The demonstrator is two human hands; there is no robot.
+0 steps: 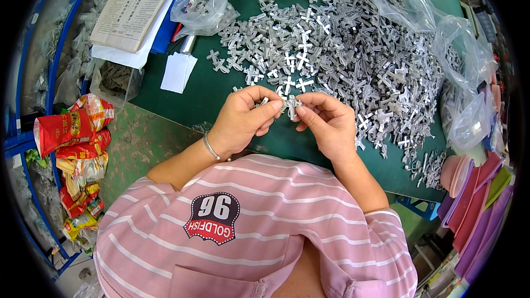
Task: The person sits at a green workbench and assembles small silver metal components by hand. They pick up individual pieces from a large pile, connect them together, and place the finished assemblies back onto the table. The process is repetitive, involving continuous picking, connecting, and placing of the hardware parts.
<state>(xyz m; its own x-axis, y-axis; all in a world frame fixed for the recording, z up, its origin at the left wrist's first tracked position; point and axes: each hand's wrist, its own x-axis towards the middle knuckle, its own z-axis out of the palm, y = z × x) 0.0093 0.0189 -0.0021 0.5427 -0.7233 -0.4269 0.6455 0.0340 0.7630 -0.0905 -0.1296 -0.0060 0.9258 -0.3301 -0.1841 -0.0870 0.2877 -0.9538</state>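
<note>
Between my two hands, just over the near edge of the green table (165, 96), is a small silver cross pendant (292, 107). My right hand (331, 124) pinches its right side between thumb and fingers. My left hand (243, 115), with a metal bangle at the wrist, is closed at the cross's left side; a bit of silver metal (261, 102) shows between its thumb and index finger, its kind unclear. Beyond my hands spreads a large heap of silver cross pendants (342, 44), a few lying loose at its near edge.
Clear plastic bags (406, 0) lie around the heap. At the left are a small bag of metal pieces (201, 8), white paper slips (178, 72), a printed booklet (135, 8) and a clear bin (115, 81). Red snack packets (66, 129) hang beside a blue rack (52, 66). Coloured folders (475, 204) stand right.
</note>
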